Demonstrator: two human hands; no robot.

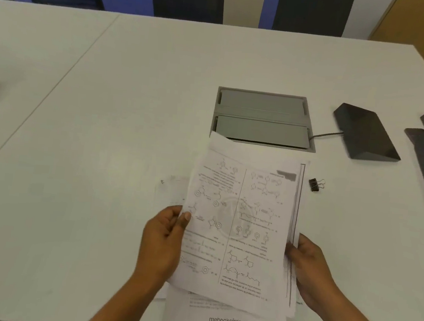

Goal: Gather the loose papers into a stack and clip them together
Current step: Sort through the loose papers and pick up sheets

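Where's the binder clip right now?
The binder clip lies on the table, just right of the papers' upper right corner, below the grey cable hatch.

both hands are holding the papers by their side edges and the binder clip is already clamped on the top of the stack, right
Not quite. The head view shows the left hand and right hand holding the papers by their side edges, but the binder clip is not on the stack. It lies loose on the table, just right of the papers' upper right corner, apart from them.
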